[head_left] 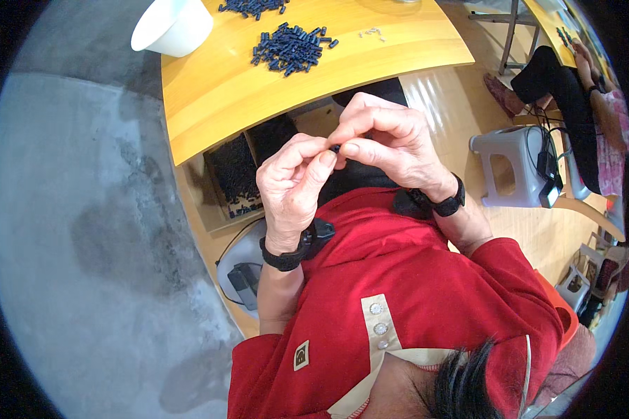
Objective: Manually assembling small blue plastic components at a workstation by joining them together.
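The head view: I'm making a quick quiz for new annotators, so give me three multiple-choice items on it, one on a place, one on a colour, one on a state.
1. Where does the white bowl stand?
A. on the wooden table's left end
B. on the grey stool
C. on the floor

2. What colour is the heap of small parts on the wooden table?
A. white
B. dark blue
C. red

3. How do the left hand and right hand stand?
A. flat on the table
B. far apart
C. fingertips together, pinching a small dark part

Answers: 1 A, the bowl sits near the table's left edge. 2 B, the heap looks dark blue. 3 C, both hands meet on the part.
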